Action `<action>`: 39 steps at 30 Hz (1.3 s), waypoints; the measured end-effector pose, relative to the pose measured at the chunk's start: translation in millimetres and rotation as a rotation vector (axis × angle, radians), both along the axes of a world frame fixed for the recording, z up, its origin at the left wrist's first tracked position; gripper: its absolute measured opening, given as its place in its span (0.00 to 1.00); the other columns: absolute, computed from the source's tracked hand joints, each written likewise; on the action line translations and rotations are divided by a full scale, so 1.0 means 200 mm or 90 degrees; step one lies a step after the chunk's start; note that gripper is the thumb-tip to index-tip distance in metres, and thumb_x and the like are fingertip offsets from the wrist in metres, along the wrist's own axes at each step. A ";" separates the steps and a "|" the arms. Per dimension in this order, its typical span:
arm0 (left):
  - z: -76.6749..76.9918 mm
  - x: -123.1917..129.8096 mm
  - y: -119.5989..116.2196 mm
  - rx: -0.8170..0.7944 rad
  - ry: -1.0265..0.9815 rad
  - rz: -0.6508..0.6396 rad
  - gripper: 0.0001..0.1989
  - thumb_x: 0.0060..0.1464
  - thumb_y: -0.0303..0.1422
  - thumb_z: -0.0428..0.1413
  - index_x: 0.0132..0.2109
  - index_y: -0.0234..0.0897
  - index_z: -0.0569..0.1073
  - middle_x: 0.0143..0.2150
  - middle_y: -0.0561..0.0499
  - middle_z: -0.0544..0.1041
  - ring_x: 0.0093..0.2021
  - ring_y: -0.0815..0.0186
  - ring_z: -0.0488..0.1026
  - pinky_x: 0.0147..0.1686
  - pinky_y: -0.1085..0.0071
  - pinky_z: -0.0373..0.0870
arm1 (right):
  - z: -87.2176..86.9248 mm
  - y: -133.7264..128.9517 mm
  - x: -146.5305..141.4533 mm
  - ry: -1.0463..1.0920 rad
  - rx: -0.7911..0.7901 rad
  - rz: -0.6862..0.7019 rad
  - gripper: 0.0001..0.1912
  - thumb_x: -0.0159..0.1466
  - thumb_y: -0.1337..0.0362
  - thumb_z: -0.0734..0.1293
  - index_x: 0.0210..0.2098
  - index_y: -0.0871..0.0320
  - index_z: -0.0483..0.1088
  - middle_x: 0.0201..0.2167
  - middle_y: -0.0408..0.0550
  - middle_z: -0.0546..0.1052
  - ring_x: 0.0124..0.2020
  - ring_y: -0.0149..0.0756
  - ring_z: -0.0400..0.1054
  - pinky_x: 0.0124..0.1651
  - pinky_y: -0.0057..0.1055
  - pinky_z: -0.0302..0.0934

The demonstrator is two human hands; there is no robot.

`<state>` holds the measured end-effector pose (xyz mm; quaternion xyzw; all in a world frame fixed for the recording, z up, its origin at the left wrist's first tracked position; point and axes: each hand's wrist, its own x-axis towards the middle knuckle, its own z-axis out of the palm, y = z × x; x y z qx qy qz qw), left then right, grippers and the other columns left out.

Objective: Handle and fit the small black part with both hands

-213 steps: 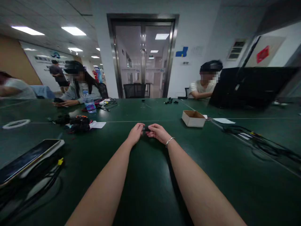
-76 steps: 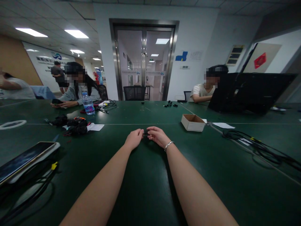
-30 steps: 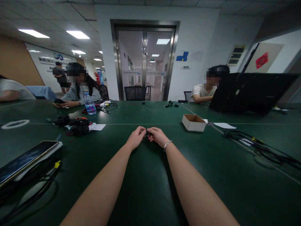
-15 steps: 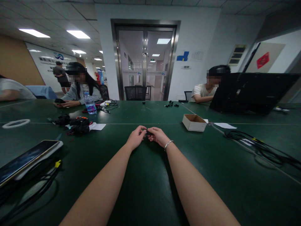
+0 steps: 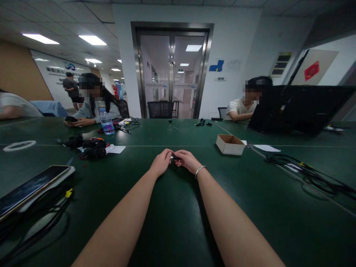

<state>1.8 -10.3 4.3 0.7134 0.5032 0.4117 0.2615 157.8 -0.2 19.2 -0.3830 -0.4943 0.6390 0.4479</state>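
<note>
Both hands meet above the green table [image 5: 178, 222] in the middle of the view. Between their fingertips is a small dark object [image 5: 174, 157] with a shiny, metal-looking spot at its left end; it is too small to tell its kind. My right hand [image 5: 187, 160], with a silver bangle [image 5: 200, 170] at the wrist, pinches the dark body. My left hand [image 5: 161, 163] closes thumb and fingers on the left end. The fingers cover much of the object.
An open cardboard box [image 5: 229, 145] stands right of my hands. Black cables [image 5: 311, 174] lie far right. At left are a phone [image 5: 33, 187], dark tangled gear [image 5: 93, 147] and a white ring [image 5: 19, 145]. A bottle [image 5: 106, 122] and small black pieces [image 5: 203, 122] are farther back.
The fingers of my left hand have closed in on the small object's left end, where a shiny spot now shows. My right hand keeps its pinch, almost unmoved.
</note>
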 end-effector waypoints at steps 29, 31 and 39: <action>0.03 0.03 -0.03 0.082 0.036 0.004 0.10 0.57 0.34 0.50 0.47 0.41 0.69 0.42 0.50 0.72 0.41 0.65 0.70 0.40 0.69 0.66 | -0.03 0.01 0.03 0.070 -0.006 -0.020 0.07 0.58 0.77 0.67 0.35 0.63 0.68 0.22 0.44 0.72 0.20 0.27 0.68 0.22 0.19 0.65; 0.02 0.02 -0.02 0.071 0.027 0.004 0.11 0.58 0.35 0.50 0.47 0.41 0.69 0.42 0.49 0.73 0.39 0.65 0.70 0.39 0.69 0.67 | -0.03 0.01 0.03 0.069 -0.003 -0.013 0.07 0.57 0.77 0.67 0.35 0.63 0.68 0.23 0.44 0.73 0.20 0.27 0.69 0.22 0.20 0.65; -0.01 0.02 0.00 0.035 -0.008 0.001 0.12 0.59 0.37 0.48 0.48 0.41 0.68 0.40 0.50 0.73 0.33 0.67 0.71 0.34 0.71 0.66 | -0.03 0.01 0.04 0.063 0.009 0.004 0.10 0.57 0.79 0.66 0.38 0.63 0.68 0.25 0.46 0.74 0.23 0.28 0.70 0.24 0.20 0.66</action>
